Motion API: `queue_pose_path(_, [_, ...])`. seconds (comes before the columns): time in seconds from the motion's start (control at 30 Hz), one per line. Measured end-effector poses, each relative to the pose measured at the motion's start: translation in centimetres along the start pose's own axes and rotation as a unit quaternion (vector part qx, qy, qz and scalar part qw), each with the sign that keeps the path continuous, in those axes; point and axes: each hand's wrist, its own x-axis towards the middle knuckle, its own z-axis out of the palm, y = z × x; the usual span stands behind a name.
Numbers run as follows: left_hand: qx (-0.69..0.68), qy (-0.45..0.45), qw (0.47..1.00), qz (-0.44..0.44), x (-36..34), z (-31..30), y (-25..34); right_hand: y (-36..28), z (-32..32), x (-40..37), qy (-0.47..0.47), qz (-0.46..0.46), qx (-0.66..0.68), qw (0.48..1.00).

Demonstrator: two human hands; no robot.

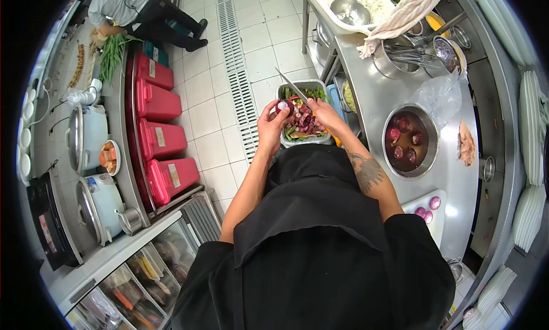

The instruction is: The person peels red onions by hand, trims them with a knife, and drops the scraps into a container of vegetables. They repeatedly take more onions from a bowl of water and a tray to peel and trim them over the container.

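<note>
My left hand (271,125) is closed around a red onion (284,105), its pale cut end facing up. A knife (292,86) is gripped in my right hand (326,116), its blade angled up and to the left close beside the onion. Both hands are above a bin (279,94) filled with onion skins (303,124) and green leaves. To the right, a round metal pot (437,140) holds several red onions (393,135) in brownish liquid. Peeled purple onions (434,203) lie on a white board (433,230) near my right elbow.
A metal counter (372,90) on the right bears a pot of utensils (389,64), a clear plastic bag (437,98) and a crumpled cloth (466,144). Red lidded bins (157,138) line the left counter. Another person (128,12) stands at the far left. A floor drain (235,64) runs ahead.
</note>
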Motion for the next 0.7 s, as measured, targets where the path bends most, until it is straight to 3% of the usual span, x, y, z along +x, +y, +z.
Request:
queue_pose_path(0.07, [-0.004, 0.005, 1.000, -0.001, -0.2, 0.0, -0.4, 0.2, 0.1, 0.4, 0.050, 0.000, -0.047, 0.998])
queue_pose_path(0.13, [-0.015, 0.015, 1.000, -0.004, -0.3, 0.4, -0.2, -0.2, 0.3, 0.2, 0.071, -0.093, -0.203, 0.972])
queue_pose_path(0.17, [-0.018, 0.013, 1.000, -0.001, -0.4, 0.4, -0.1, 0.1, 0.3, -0.5, 0.053, -0.109, -0.140, 0.983])
queue_pose_path(0.27, [-0.010, 0.010, 1.000, 0.008, -1.0, 0.6, 0.5, -1.1, 0.6, -3.5, 0.027, -0.190, -0.144, 0.971])
queue_pose_path(0.3, [0.002, 0.007, 1.000, 0.015, -1.3, 0.7, 0.7, -0.7, 1.1, -3.9, 0.078, -0.256, -0.172, 0.948])
queue_pose_path(0.43, [-0.025, 0.003, 1.000, 0.015, -2.3, 1.5, 1.5, -2.3, 1.3, -7.2, 0.074, -0.320, -0.199, 0.923])
queue_pose_path(0.57, [-0.046, 0.004, 0.999, 0.013, -2.7, 2.1, 2.2, -4.1, 1.1, -9.0, 0.031, -0.291, -0.201, 0.935])
queue_pose_path(0.7, [0.005, -0.016, 0.999, 0.034, -2.8, 1.8, 2.3, -4.9, 1.0, -10.1, 0.014, -0.322, -0.165, 0.932])
